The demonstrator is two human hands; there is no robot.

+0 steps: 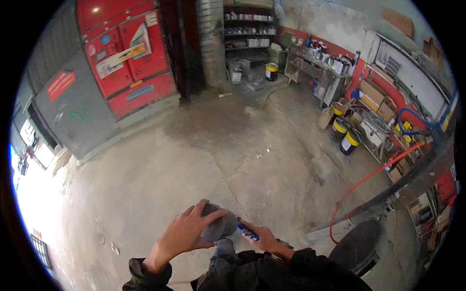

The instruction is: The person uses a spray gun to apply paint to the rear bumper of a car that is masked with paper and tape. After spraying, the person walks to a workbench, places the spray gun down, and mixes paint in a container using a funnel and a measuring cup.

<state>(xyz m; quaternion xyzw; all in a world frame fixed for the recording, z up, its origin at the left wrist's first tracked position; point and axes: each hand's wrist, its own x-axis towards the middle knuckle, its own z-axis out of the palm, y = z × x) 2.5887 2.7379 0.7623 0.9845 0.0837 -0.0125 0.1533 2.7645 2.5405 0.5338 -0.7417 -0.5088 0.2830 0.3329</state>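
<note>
In front of my body, my left hand [191,225] is curled around a round, dark grey disc-shaped piece [222,227], thumb and fingers spread over its edge and face. My right hand [264,238] grips the blue-and-black handle of a hand tool [248,234] just to the right. The grey piece and the tool meet or overlap, and I cannot tell whether they are joined. My palm and fingers partly hide both. Dark sleeves cover my forearms.
A red hose [357,186] curves down at right toward a dark round-topped object [358,245]. Yellow-and-black buckets [349,142] stand by a cluttered bench [318,65]. Red cabinet doors [128,53] are at far left, shelves of cans [247,30] at the back.
</note>
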